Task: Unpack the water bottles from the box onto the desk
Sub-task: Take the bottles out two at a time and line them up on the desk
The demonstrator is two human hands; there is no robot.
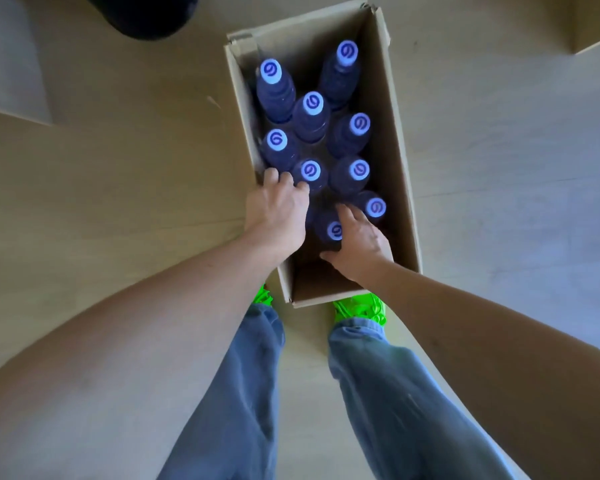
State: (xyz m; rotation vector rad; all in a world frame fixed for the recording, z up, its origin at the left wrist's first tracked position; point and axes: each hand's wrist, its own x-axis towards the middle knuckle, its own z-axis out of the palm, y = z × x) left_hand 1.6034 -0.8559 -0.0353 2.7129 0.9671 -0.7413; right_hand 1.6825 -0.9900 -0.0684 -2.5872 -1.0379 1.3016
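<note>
Standing upright in box [388, 109], bottles [310, 114]; left hand [278, 211], right hand [359, 244] spread open.

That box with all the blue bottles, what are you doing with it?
A person stands over an open cardboard box on the floor and reaches in with both hands. The left hand is at the box's left wall beside one bottle cap; the right hand touches the nearest bottle. Nine capped bottles show, all upright in the box. None is lifted yet.
</note>
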